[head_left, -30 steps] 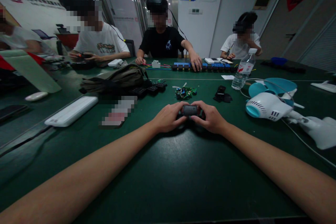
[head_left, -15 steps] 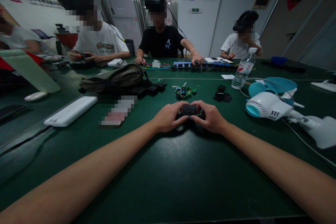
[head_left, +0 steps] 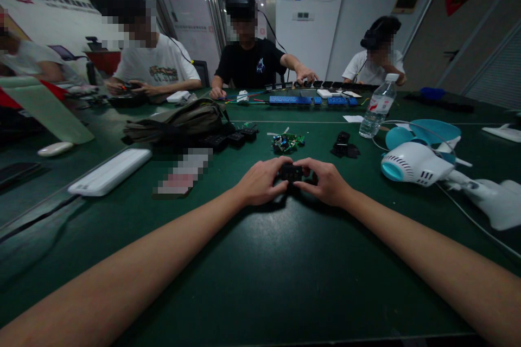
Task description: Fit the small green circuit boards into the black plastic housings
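A small black block-like part (head_left: 292, 172) is held just above the green table (head_left: 285, 260), between my two hands. My left hand (head_left: 264, 181) grips its left side, thumb below and fingers above. From the right, my right hand (head_left: 322, 180) closes its thumb and fingers on the same part. Beyond my hands lies a small pile of green circuit boards (head_left: 287, 142), and to its right some black parts (head_left: 345, 145).
A white power strip (head_left: 112, 172), a phone (head_left: 183, 173) and a dark bag (head_left: 175, 123) lie left. A water bottle (head_left: 378, 105) and a fan (head_left: 415, 164) stand and lie right. People sit opposite, near blue strips (head_left: 290, 100).
The black part has turned and shifted slightly left between my hands. Across the table, a person's hand has lifted a long black strip back from the blue strips.
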A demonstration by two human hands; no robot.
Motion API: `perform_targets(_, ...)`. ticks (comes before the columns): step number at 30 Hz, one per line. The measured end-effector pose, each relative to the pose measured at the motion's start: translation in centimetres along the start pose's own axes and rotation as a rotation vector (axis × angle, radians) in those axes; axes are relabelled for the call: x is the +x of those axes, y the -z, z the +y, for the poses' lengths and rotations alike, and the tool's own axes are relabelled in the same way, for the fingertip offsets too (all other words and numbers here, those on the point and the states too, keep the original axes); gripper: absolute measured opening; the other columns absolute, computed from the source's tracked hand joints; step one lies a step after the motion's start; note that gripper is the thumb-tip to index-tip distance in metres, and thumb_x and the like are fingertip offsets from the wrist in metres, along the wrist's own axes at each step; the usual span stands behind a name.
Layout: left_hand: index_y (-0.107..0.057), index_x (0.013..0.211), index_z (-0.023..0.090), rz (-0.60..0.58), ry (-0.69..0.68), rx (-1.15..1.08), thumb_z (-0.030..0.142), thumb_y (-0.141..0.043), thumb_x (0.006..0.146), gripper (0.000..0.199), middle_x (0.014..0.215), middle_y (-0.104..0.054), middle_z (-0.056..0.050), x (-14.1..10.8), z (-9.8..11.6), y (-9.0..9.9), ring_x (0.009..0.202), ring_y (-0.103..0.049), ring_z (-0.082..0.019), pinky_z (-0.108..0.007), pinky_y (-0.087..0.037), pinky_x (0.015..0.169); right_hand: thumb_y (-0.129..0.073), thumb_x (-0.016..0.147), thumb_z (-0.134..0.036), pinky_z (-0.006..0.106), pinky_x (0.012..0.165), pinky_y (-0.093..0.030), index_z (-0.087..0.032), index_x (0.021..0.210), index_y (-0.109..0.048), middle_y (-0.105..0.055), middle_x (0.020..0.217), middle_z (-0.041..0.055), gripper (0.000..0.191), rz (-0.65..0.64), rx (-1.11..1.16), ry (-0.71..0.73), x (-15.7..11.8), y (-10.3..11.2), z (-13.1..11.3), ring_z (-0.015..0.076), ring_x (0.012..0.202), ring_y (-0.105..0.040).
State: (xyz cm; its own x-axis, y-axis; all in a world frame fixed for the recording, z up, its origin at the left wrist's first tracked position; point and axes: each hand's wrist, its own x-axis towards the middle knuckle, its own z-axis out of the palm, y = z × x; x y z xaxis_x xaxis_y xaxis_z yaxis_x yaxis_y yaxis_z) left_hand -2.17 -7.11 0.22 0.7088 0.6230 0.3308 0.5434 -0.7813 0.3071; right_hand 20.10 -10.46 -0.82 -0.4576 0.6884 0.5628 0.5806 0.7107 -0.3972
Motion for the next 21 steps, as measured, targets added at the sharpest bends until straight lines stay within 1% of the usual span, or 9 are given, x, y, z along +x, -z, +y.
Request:
perform_targets(5,-0.048,0.128,0.020,-0.012,0.013,0.022,0.037,-0.053,0.087,0.045,0.109,-0.067,-0.009,0.03,0.04,-0.05,0.096,-0.064,-0.027,-0.041,-0.047,0.085,-0.071,0.084,-0.029,0.029,0.071,-0.048,-0.021,0.112,-0.062,-0.067,0.087,0.0022,0.031,-0.014,-0.011,-0.021,0.00,0.04,-0.03,0.0165,0.075,-0.062)
perform_targets(8,-0.048,0.128,0.020,-0.008,0.008,0.015,0.034,-0.051,0.086,0.044,0.110,-0.067,-0.010,0.02,0.06,-0.01,0.096,-0.064,-0.027,-0.040,-0.047,0.085,-0.071,0.084,-0.028,0.028,0.070,-0.047,-0.020,0.112,-0.061,-0.066,0.085,0.0016,0.030,-0.007,-0.018,-0.024,0.01,0.02,-0.07,0.0160,0.073,-0.061)
perform_targets(14,-0.046,0.128,0.020,-0.005,0.008,0.002,0.034,-0.053,0.087,0.044,0.109,-0.067,-0.009,-0.03,0.06,0.03,0.092,-0.064,-0.025,-0.038,-0.047,0.083,-0.068,0.086,-0.032,0.027,0.067,-0.046,-0.019,0.118,-0.059,-0.064,0.082,0.0005,0.036,0.036,0.007,-0.069,-0.11,-0.05,-0.03,0.0147,0.067,-0.059)
perform_targets(21,-0.049,0.127,0.020,-0.015,0.005,-0.029,0.043,-0.052,0.092,0.042,0.112,-0.067,-0.009,0.09,0.08,0.16,0.098,-0.064,-0.027,-0.038,-0.046,0.084,-0.064,0.088,-0.034,0.027,0.067,-0.045,-0.019,0.122,-0.057,-0.065,0.084,0.0011,0.038,0.037,0.008,-0.049,-0.19,0.06,-0.11,0.0148,0.066,-0.060)
